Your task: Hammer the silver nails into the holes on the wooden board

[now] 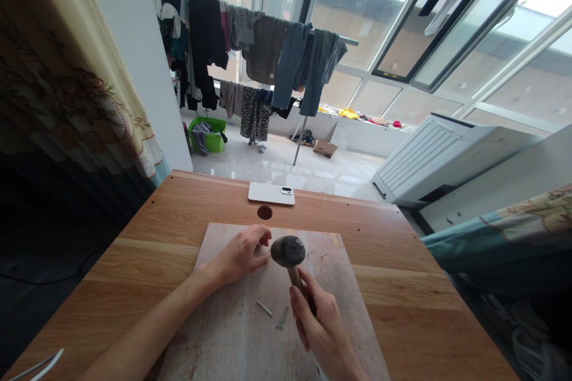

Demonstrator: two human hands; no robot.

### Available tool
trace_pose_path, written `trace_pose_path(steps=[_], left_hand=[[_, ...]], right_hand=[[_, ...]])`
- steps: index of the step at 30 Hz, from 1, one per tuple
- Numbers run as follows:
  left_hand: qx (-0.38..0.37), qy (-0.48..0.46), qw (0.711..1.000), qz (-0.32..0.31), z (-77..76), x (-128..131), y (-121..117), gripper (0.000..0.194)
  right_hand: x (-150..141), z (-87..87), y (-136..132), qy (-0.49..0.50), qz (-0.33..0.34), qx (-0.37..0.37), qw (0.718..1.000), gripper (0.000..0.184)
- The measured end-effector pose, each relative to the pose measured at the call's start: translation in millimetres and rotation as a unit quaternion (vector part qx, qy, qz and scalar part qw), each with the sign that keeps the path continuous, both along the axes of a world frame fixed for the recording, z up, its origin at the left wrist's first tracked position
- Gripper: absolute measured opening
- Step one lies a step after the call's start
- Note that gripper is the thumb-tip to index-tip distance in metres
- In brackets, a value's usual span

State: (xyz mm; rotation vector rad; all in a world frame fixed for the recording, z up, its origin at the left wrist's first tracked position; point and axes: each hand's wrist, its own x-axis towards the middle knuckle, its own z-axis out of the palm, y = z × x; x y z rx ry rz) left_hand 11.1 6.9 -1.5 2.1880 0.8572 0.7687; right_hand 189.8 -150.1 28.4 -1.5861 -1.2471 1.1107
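Note:
My right hand (325,318) is wrapped round the handle of a dark-headed mallet (288,251), its head raised over a pale wooden board (241,333). On the far part of that board, just left of the mallet head, rests my left hand (243,254). Its thumb and fingers are curled towards each other; whatever may be between the tips is too small or hidden to make out. A metal pin (264,308) and a bolt-like fastener (282,318) lie on the board between my hands. Small nails (324,255) lie to the right of the mallet head.
The board lies on a wooden table (393,286). A white phone (270,193) lies near its far edge, beside a round hole (264,212). Beyond stand a laundry rack (353,41) with clothes and a green basket (216,141). White cable (53,362) shows at lower left.

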Motion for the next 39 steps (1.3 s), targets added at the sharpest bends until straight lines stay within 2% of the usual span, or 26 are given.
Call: trace_pose_path(steps=[2,4,7,9,13,17,22,26,29,33,36,39], left_hand=[[0.021,0.039,0.999,-0.010,13.3,-5,-1,0.014],[0.015,0.092,0.994,-0.060,31.0,-9,-7,0.011],[-0.016,0.198,0.966,-0.167,54.5,-11,-22,0.015],[-0.014,0.256,0.946,-0.198,61.6,-8,-36,0.017],[0.040,0.296,0.933,-0.202,56.2,5,-59,0.005],[0.087,0.300,0.929,-0.200,50.4,11,-63,0.011],[0.002,0.312,0.936,-0.164,62.7,-4,-42,0.013],[-0.010,0.296,0.941,-0.164,71.8,-12,-38,0.018],[0.015,0.324,0.927,-0.189,67.1,-4,-50,0.014],[0.041,0.325,0.923,-0.201,57.4,7,-63,0.023],[0.025,0.305,0.932,-0.196,58.0,3,-55,0.023],[-0.030,0.247,0.953,-0.176,59.2,-11,-32,0.024]], right_hand=[[7,-8.2,-14,0.007,-0.020,0.002,1.000,0.064],[18,-16.9,-31,-0.005,-0.045,-0.014,0.999,0.067],[34,-28.0,-53,-0.040,-0.096,-0.046,0.994,0.070],[43,-33.5,-63,-0.064,-0.114,-0.056,0.990,0.072],[48,-40.1,-67,-0.082,-0.131,-0.072,0.985,0.075],[46,-44.0,-67,-0.113,-0.139,-0.039,0.983,0.074],[47,-47.9,-71,-0.124,-0.146,-0.064,0.979,0.068],[46,-46.9,-71,-0.101,-0.136,-0.069,0.983,0.067],[45,-44.5,-69,-0.087,-0.124,-0.073,0.986,0.070],[46,-42.8,-67,-0.082,-0.120,-0.077,0.986,0.075],[45,-42.9,-67,-0.075,-0.116,-0.079,0.987,0.076],[44,-43.2,-66,-0.056,-0.123,-0.085,0.987,0.075]])
